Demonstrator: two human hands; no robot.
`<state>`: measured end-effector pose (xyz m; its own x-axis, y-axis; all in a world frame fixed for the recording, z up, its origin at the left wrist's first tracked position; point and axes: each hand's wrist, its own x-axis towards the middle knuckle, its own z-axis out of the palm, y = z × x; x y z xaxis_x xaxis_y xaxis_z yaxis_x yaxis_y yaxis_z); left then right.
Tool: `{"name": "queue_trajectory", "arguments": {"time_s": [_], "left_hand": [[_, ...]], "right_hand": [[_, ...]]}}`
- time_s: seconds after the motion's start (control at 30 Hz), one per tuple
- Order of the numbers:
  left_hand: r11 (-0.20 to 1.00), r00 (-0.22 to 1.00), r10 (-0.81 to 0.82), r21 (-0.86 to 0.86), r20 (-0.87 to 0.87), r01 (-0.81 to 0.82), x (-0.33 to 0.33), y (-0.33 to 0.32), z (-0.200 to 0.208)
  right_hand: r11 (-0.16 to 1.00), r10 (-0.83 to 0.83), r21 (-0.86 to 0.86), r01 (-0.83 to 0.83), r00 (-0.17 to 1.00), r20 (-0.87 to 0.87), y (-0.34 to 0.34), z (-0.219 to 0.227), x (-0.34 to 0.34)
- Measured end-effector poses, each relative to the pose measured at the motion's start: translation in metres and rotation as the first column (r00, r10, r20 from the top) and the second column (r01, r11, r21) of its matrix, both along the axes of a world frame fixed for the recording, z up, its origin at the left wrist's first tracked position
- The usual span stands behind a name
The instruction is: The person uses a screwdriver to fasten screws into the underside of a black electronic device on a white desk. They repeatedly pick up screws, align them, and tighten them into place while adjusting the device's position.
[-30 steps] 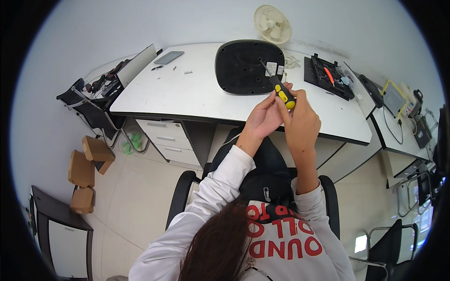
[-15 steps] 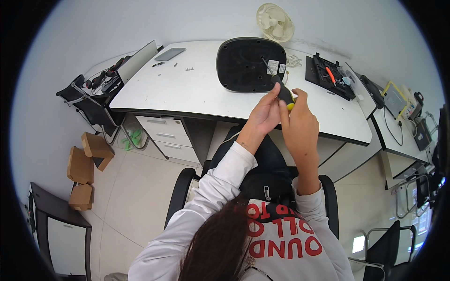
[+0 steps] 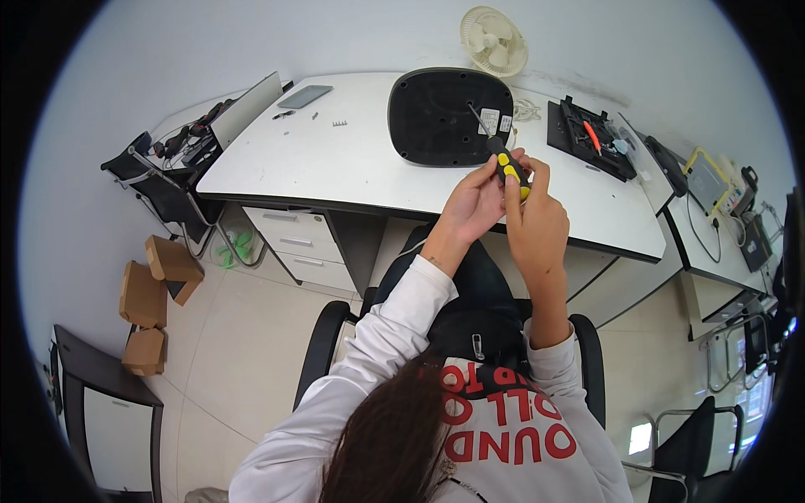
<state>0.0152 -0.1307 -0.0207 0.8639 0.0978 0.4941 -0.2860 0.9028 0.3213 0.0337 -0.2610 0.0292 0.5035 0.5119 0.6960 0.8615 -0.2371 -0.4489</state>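
Observation:
A black and yellow screwdriver (image 3: 506,165) is held between my two hands at the desk's front edge. My left hand (image 3: 471,203) closes on the handle from the left, its thumb and fingers along the grip. My right hand (image 3: 537,208) grips the handle's rear end from the right. The shaft points up and left to a hole in the underside of a fan's black base (image 3: 432,126), which faces me. Whether the tip sits on a screw is too small to tell. Behind the base shows the cream fan head (image 3: 493,42).
On the white desk (image 3: 335,168) several small screws (image 3: 339,124) lie in a row, with a grey flat device (image 3: 304,96) beyond. A black tool case (image 3: 591,138) with orange-handled pliers (image 3: 592,136) lies at right. Cardboard boxes (image 3: 144,295) sit on the floor at left.
The screwdriver handle has turned, so more of its yellow patches show. My right fingers have shifted on it. The fan base has hardly moved.

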Motion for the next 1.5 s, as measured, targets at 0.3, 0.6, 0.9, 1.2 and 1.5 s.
{"name": "queue_trajectory", "arguments": {"time_s": [0.3, 0.6, 0.9, 1.2, 1.5], "left_hand": [[1.000, 1.000, 0.017, -0.001, 0.021, -0.017, -0.007, -0.008, 0.012], [1.000, 0.993, -0.019, 0.007, 0.116, 0.019, -0.010, -0.006, 0.017], [0.995, 0.990, -0.076, -0.058, 0.116, 0.083, -0.005, 0.000, 0.017], [0.992, 0.994, -0.022, -0.121, 0.109, 0.035, -0.011, -0.002, 0.014], [0.988, 0.989, 0.148, 0.051, 0.014, -0.148, -0.020, -0.006, 0.023]], "right_hand": [[0.999, 0.019, 0.026, -0.020, 0.999, 0.050, 0.001, 0.001, -0.003], [0.989, 0.023, 0.141, -0.042, 0.991, 0.133, 0.005, 0.000, -0.005], [0.991, 0.063, 0.108, -0.080, 0.987, 0.150, 0.004, 0.002, -0.006], [0.999, 0.037, -0.029, -0.031, 0.972, 0.232, 0.002, 0.005, -0.015], [0.999, 0.017, 0.035, -0.025, 0.977, 0.211, 0.009, 0.004, -0.009]]}}
